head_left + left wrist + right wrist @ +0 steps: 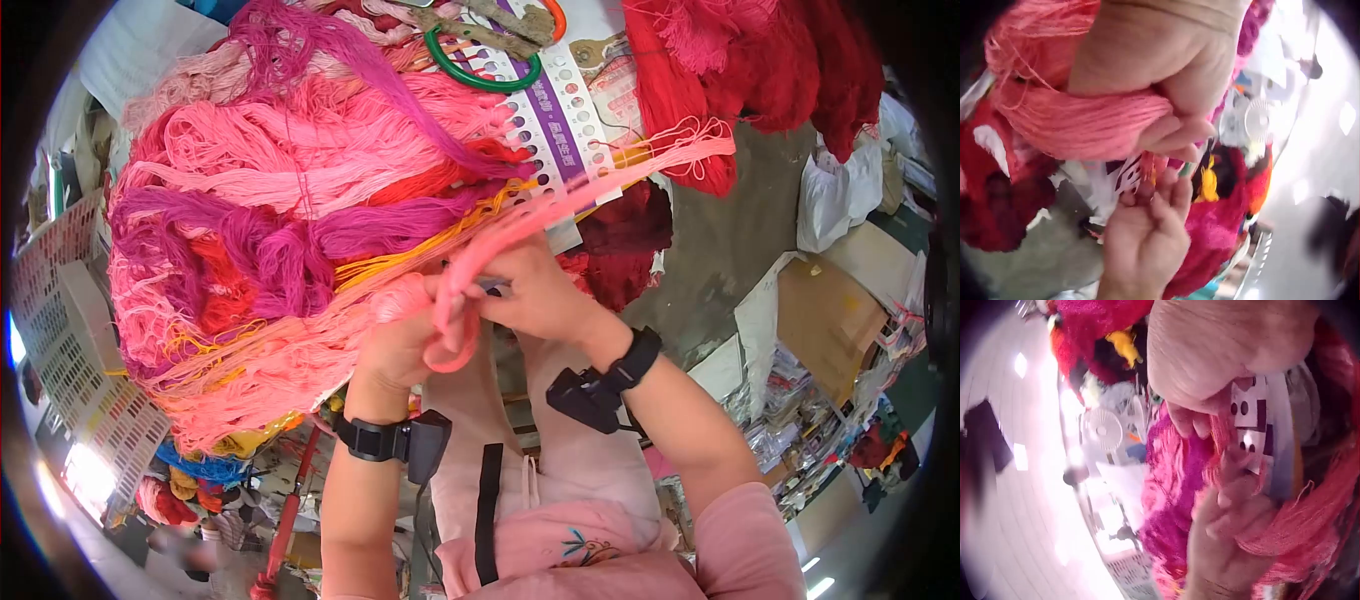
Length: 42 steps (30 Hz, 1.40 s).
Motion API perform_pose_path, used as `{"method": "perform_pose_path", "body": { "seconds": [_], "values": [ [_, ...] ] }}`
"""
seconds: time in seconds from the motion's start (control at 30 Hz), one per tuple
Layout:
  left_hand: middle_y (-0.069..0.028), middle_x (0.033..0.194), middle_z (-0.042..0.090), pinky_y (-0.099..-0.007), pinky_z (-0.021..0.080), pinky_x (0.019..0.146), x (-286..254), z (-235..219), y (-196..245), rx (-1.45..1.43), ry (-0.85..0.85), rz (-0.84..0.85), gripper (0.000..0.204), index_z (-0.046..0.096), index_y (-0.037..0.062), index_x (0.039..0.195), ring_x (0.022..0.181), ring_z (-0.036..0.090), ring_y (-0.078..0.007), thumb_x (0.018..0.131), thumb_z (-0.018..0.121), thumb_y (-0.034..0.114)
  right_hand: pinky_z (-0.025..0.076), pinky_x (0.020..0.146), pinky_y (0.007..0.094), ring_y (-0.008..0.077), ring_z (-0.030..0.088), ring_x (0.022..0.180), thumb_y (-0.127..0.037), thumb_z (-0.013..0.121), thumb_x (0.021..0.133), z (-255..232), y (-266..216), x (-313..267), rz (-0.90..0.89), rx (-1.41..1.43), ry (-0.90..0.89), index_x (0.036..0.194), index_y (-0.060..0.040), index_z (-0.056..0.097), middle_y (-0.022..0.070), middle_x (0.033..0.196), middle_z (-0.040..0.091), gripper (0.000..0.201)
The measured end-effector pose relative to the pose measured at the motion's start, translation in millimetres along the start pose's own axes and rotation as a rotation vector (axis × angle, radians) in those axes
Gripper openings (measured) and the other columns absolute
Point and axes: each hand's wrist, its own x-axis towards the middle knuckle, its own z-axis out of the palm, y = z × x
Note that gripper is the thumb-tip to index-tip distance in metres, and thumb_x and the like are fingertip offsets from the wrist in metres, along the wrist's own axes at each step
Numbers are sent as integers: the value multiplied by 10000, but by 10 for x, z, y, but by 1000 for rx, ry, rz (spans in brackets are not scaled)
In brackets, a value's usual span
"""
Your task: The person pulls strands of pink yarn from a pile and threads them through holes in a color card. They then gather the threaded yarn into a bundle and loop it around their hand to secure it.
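A skein of pink thread [465, 290] hangs in a loop between my two hands in the head view. My left hand [393, 350] grips it with curled fingers, and a thick pink bundle [1079, 122] passes under its palm in the left wrist view. Facing it, my right hand [545, 290] has bent fingers that pinch pink strands [1221, 434], as the right wrist view shows. One end of pink strands [690, 145] stretches past the right hand toward the upper right. Beside both hands lies a heap of pink thread [260, 140].
Purple skeins [380, 230] and yellow strands [385, 262] lie across the heap. Behind the hands is a white punched card [575, 110] with a purple stripe, near a green ring [465, 78]. Red skeins [690, 90] hang at upper right. A white fan [1102, 430] stands farther off.
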Motion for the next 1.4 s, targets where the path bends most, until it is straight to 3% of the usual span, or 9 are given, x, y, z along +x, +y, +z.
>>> {"method": "perform_pose_path", "body": {
  "seconds": [0.2,0.4,0.5,0.63,0.8,0.97,1.13,1.27,1.4],
  "values": [
    [-6,549,476,-166,312,397,-247,42,267,-238,406,116,201,524,17,756,413,379,-45,771,545,216,381,605,287,196,496,675,-53,539,693,-58,10,-43,233,474,86,741,-14,525,66,679,514,64],
    [-27,631,491,-178,344,413,-1281,-944,780,-581,236,542,145,467,63,709,457,415,-55,831,443,137,367,692,281,195,467,806,-39,504,694,-82,-77,-10,225,-65,-86,787,-39,544,52,758,507,101],
    [-1,638,478,-202,374,444,-1198,-647,839,65,1185,783,160,500,6,942,511,434,-47,826,429,91,350,720,307,219,451,849,-47,513,696,-65,-10,-28,180,-65,-74,805,-55,558,56,800,526,118],
    [30,602,449,-174,381,480,-817,-225,306,480,503,703,312,457,-24,1086,521,436,-55,811,469,123,338,746,319,219,456,852,-68,529,709,-18,8,-20,2,-167,-15,831,-62,568,55,837,540,127],
    [29,577,448,-163,299,417,28,-73,-145,902,361,351,196,558,48,936,457,370,-46,820,467,178,359,716,337,228,497,789,-87,534,689,-40,-61,33,415,568,7,795,-67,566,67,759,564,112],
    [46,551,431,-171,292,412,-439,-415,198,523,584,74,129,531,60,786,468,372,-32,804,491,181,376,702,330,238,487,768,-97,581,639,47,-27,16,196,-20,22,874,-65,551,64,815,538,239],
    [6,679,509,-203,407,441,-1429,-795,655,182,446,211,169,468,67,940,542,481,-59,800,506,155,385,669,345,255,484,746,-122,624,540,114,-8,-1,41,-317,79,853,-71,548,66,772,516,326],
    [-28,759,544,-164,397,439,-1769,-510,730,-30,894,745,155,472,54,956,524,484,-60,819,475,127,347,746,355,241,471,877,-179,615,554,105,-33,28,67,-294,23,891,-121,550,61,847,521,347],
    [-36,787,551,-180,425,575,-2398,-315,299,-56,324,585,173,527,17,839,690,512,-83,815,485,183,371,750,346,261,483,858,-139,618,554,103,-259,-12,70,-285,50,898,-90,538,82,866,518,357]
  ]
}}
